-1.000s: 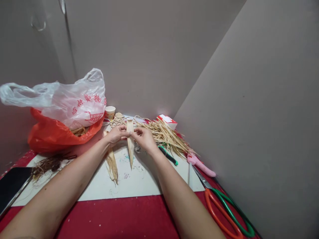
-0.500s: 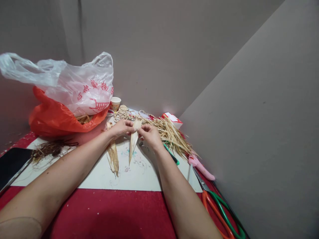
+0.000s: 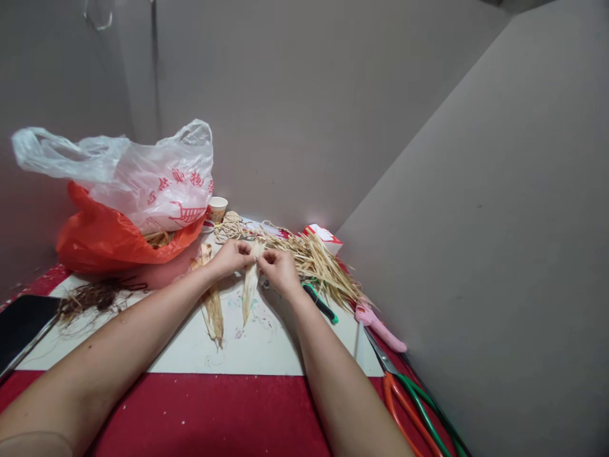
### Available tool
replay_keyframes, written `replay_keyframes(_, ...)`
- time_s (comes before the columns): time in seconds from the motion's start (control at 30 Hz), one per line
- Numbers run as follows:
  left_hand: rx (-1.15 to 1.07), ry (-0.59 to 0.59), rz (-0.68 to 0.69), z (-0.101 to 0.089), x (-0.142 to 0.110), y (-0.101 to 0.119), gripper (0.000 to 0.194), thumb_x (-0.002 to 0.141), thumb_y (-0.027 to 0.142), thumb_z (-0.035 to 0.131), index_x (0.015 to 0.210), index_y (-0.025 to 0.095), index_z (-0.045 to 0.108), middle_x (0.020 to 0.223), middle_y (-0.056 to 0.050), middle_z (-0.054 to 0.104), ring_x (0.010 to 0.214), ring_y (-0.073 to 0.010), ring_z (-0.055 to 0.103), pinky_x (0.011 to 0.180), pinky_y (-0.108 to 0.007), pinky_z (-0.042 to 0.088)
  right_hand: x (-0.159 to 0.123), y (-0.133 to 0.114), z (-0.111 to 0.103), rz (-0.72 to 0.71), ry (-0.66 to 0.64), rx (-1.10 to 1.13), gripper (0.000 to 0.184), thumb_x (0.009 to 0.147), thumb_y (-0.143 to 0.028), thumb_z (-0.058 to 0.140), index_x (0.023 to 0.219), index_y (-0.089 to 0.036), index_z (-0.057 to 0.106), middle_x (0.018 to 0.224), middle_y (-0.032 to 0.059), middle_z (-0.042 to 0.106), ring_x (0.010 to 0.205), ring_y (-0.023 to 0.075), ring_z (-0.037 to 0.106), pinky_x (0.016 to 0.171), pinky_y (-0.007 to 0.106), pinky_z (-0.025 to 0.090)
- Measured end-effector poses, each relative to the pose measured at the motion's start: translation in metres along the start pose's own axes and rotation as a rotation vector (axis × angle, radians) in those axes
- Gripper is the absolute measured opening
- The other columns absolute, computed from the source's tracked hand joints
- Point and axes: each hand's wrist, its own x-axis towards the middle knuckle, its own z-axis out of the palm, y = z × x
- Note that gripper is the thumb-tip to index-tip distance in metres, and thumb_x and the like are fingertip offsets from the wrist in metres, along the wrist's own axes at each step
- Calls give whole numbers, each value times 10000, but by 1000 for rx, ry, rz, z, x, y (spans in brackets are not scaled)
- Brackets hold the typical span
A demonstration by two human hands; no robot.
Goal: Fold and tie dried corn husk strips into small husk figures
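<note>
Between my two hands a pale dried corn husk (image 3: pixel 250 287) hangs upright, its pointed end down over the white board (image 3: pixel 228 362). My left hand (image 3: pixel 234 257) pinches its left edge near the top. From the other side, my right hand (image 3: pixel 280 270) pinches the right edge with thumb and finger. Another dried husk (image 3: pixel 214 317), browner, lies on the board partly under my left wrist. Behind and right of my right hand spreads a pile of straw-coloured strips (image 3: pixel 321 263).
Left stand a white and red plastic bag (image 3: pixel 157 184), brown fibres (image 3: pixel 95 298) and a black phone-like slab (image 3: pixel 28 317). A paper cup (image 3: pixel 217 208) and cord (image 3: pixel 231 225) sit behind. On the right lie a green-black tool (image 3: pixel 321 304), a pink-handled tool (image 3: pixel 383 330) and scissors (image 3: pixel 394 374).
Both hands keep their pinch on the husk, which has turned a little and shows a different, streaked face. The whole view has shifted slightly with my head.
</note>
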Motion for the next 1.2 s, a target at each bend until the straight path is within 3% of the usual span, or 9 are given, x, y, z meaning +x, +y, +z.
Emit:
replay_keyframes(0.17, -26, 16, 16, 2, 0, 0, 102, 585, 186, 639, 555, 138, 553, 506, 40, 515, 472, -65, 438, 471, -193, 319, 0, -2, -1, -15, 52, -85, 196, 726, -267, 544, 552, -178, 567, 515, -7, 571, 500, 112, 477, 519, 223, 337)
replay_keyframes(0.3, -105, 17, -6, 3, 0, 8, 92, 602, 173, 662, 593, 125, 584, 529, 36, 539, 484, -58, 461, 496, -188, 355, 2, 2, -4, 116, 103, -34, 145, 678, -248, 562, 549, -182, 562, 478, -18, 547, 481, 121, 504, 500, 222, 356)
replay_keyframes(0.6, -452, -17, -206, 1, 0, 11, 187, 684, 147, 697, 707, 151, 511, 601, -6, 629, 514, -101, 594, 542, -222, 510, 7, -11, -21, 551, 1, 994, 141, 715, -234, 625, 743, -205, 490, 619, -14, 623, 552, 113, 616, 497, 198, 497)
replay_keyframes(0.8, -693, 112, -239, -16, 8, 11, 137, 710, 24, 620, 728, 128, 533, 601, -3, 611, 476, -79, 577, 499, -183, 512, 12, -14, -49, 574, -73, 1234, 298, 722, -145, 664, 674, -202, 376, 441, -120, 357, 327, 7, 275, 321, 97, 255)
replay_keyframes(0.87, -745, 197, -231, -23, 11, 10, 123, 718, 2, 590, 725, 118, 550, 595, -5, 609, 468, -70, 565, 489, -167, 499, 12, -20, -70, 502, 38, 1219, 279, 742, -150, 633, 678, -203, 366, 447, -128, 323, 329, 6, 223, 313, 99, 188)
replay_keyframes(0.97, -787, 283, -222, -29, 14, 8, 116, 723, -2, 578, 719, 114, 570, 600, -11, 621, 487, -71, 574, 476, -155, 475, 6, -33, -109, 284, 431, 1044, 227, 759, -196, 602, 702, -214, 383, 468, -119, 329, 344, 27, 218, 328, 131, 162)
replay_keyframes(1.1, -755, 247, -226, -28, 13, 5, 111, 679, 41, 665, 734, 118, 606, 634, 0, 640, 523, -79, 589, 496, -170, 471, -9, -36, -153, -120, 1042, 422, 117, 808, -328, 587, 795, -257, 496, 627, -53, 494, 507, 108, 469, 470, 227, 390)
replay_keyframes(1.13, -734, 222, -229, -26, 12, 4, 128, 658, 62, 700, 729, 120, 611, 635, 6, 638, 528, -79, 588, 500, -172, 467, -12, -30, -160, -183, 1103, 245, 102, 826, -359, 572, 820, -268, 527, 701, -28, 538, 618, 144, 547, 572, 284, 461)
replay_keyframes(1.2, -691, 165, -235, -22, 10, 4, 179, 615, 107, 763, 732, 121, 628, 645, 9, 642, 543, -81, 588, 514, -178, 462, -14, -12, -166, -205, 1040, -70, 117, 842, -381, 544, 836, -269, 580, 840, 27, 601, 864, 232, 613, 809, 425, 485)
